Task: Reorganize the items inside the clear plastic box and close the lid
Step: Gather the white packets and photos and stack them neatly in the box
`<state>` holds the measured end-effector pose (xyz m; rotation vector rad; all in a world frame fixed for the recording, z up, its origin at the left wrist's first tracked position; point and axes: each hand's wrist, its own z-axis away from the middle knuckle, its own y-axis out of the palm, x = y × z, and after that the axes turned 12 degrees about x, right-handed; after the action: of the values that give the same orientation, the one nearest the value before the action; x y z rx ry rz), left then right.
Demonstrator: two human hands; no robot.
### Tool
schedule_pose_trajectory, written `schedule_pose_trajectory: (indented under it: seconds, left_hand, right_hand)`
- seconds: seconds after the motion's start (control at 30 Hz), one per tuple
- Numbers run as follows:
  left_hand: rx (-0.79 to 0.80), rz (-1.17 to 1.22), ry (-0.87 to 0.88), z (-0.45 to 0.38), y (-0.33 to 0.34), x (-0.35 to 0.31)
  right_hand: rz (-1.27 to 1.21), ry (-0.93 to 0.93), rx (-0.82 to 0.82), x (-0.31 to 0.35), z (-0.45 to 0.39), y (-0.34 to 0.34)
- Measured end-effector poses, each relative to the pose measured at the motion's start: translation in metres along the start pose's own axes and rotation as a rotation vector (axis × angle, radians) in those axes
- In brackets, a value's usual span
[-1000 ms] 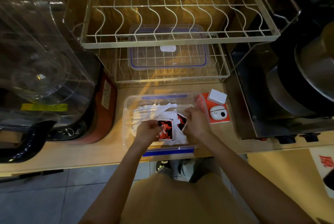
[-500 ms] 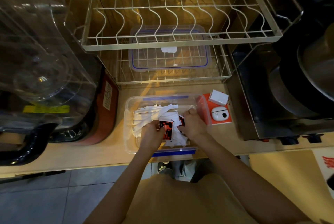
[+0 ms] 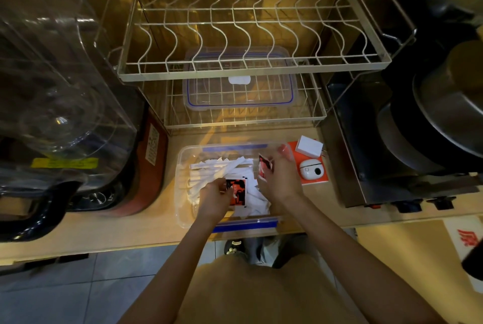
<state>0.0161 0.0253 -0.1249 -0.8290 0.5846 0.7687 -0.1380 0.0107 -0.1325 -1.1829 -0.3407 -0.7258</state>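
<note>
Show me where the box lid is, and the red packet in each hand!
lid [image 3: 239, 94], head view, on its clear middle panel, in the lower rack.
left-hand packet [image 3: 238, 190], head view, its red-and-black face.
right-hand packet [image 3: 264, 166], head view, its printed face.

Two-tier wire dish rack [image 3: 251, 25] up top, empty slots. Orange card [image 3: 315, 177] on the surface [image 3: 104, 229] w/ a white charger block [image 3: 310, 146] and white earbud case [image 3: 310, 168] on it. Big clear jug [image 3: 52, 67] left, dark pots [image 3: 431, 119] right.
</note>
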Motion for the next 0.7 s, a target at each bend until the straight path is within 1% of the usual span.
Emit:
schedule_pose_trajectory:
  seconds: [0.03, 0.07, 0.1, 0.13, 0.17, 0.2, 0.27, 0.4, 0.53, 0.7]
  left_hand:
    - [0.006, 0.03, 0.001, -0.001, 0.0, 0.001]
    - [0.006, 0.061, 0.002, -0.002, -0.001, 0.002]
    - [0.004, 0.094, 0.001, -0.003, -0.002, 0.003]
    - [0.007, 0.133, -0.005, -0.003, -0.003, 0.003]
    - [0.017, 0.182, -0.012, -0.003, -0.004, 0.003]
    - [0.034, 0.234, -0.014, -0.004, -0.005, 0.003]
    - [0.087, 0.353, -0.02, -0.006, -0.008, 0.004]
    - [0.185, 0.607, -0.057, -0.003, -0.016, 0.005]
    - [0.29, 0.661, -0.044, -0.003, -0.02, 0.003]
    - [0.336, 0.679, -0.023, -0.006, -0.019, -0.004]
  right_hand:
    - [-0.085, -0.02, -0.047, 0.007, 0.005, -0.007]
    - [-0.236, -0.014, -0.077, 0.014, 0.01, -0.015]
    - [-0.446, 0.014, -0.074, 0.021, 0.014, -0.022]
    - [-0.673, 0.048, -0.02, 0.024, 0.017, -0.026]
    - [-0.852, 0.077, 0.071, 0.027, 0.02, -0.03]
    - [-0.918, 0.084, 0.165, 0.027, 0.022, -0.031]
    - [-0.84, 0.091, 0.285, 0.023, 0.024, -0.027]
    - [-0.807, 0.133, 0.289, 0.013, 0.024, -0.015]
    - [-0.733, 0.133, 0.285, 0.011, 0.024, -0.011]
    - [-0.826, 0.222, 0.37, 0.011, 0.022, -0.013]
